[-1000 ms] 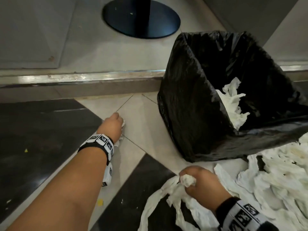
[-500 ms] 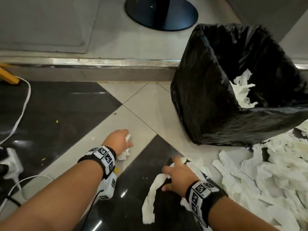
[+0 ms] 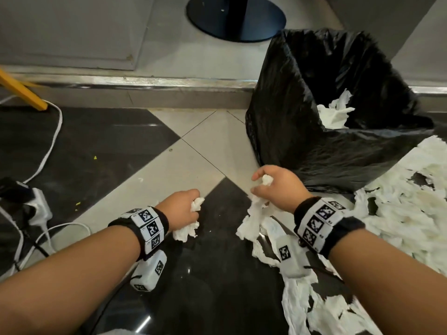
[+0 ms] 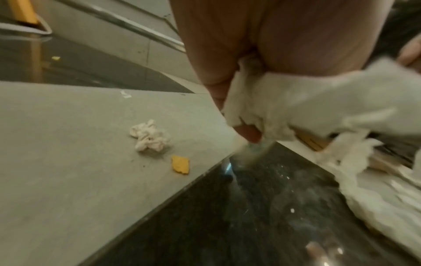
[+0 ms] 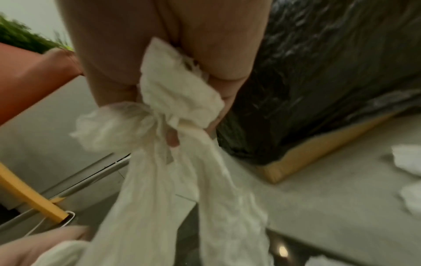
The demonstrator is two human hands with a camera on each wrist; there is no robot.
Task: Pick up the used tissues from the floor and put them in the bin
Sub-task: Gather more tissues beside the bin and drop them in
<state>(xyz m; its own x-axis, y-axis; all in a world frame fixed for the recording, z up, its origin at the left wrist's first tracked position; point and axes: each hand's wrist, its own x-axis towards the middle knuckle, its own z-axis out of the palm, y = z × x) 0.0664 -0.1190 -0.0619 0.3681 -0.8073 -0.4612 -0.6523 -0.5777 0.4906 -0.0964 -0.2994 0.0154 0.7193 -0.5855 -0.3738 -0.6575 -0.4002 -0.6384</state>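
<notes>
The left hand [image 4: 262, 45] fills the top middle of the left wrist view, its fingers [image 4: 248, 133] curled round a white wad of tissue [image 4: 296, 100] that bulges out to the right, blurred at its edges. Below it the floor [image 4: 56, 180] is split — a pale grey tile on the left, a glossy black tile [image 4: 262, 225] on the right. On the grey tile lies a small crumpled tissue [image 4: 149, 137], and just beside it, nearer the tile's edge, a yellow scrap [image 4: 180, 164]. More loose tissue [image 4: 376, 189] trails down the right edge over the black tile. A metal strip [image 4: 136, 25] runs along the step at the top left.
</notes>
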